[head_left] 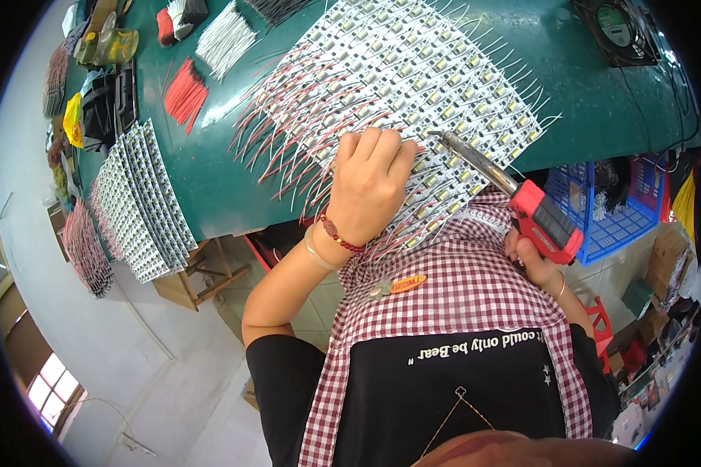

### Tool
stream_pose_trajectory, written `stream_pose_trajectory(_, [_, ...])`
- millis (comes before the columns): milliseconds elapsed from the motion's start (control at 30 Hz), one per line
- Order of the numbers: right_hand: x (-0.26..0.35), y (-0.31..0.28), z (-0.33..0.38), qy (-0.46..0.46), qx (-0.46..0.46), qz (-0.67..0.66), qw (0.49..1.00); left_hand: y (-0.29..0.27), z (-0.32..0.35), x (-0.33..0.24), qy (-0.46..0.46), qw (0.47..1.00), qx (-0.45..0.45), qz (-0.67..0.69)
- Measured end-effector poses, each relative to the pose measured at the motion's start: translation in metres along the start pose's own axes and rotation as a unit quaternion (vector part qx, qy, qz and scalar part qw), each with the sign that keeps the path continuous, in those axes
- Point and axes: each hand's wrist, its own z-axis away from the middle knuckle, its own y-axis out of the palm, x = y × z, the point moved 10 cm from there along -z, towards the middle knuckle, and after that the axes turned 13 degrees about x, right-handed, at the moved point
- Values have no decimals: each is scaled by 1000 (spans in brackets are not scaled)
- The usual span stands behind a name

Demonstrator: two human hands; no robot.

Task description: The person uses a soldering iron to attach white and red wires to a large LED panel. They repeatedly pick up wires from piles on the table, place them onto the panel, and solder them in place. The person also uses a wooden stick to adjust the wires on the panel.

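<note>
Two hands in view, both mine. My left hand (370,177) rests knuckles-up, fingers curled together, on the rows of small white LED modules (413,74) spread across the green table (592,101). My right hand (539,263) is clamped around the red soldering gun (533,210), its metal tip over the modules near the table's front edge.

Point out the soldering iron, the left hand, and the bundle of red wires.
soldering iron (544,218): head view, on its red handle body.
left hand (370,183): head view, on the back of the hand pressing the LED strips.
bundle of red wires (184,93): head view, on the middle of the bundle.
</note>
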Motion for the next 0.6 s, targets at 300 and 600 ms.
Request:
stream_pose_trajectory(300, [8,-3,-1,-11,-30,-54,998,-15,0,-10,12,995,-51,-87])
stream_pose_trajectory(600, [-18,-7,20,6,6,58,998,4,10,-10,-5,999,-31,29])
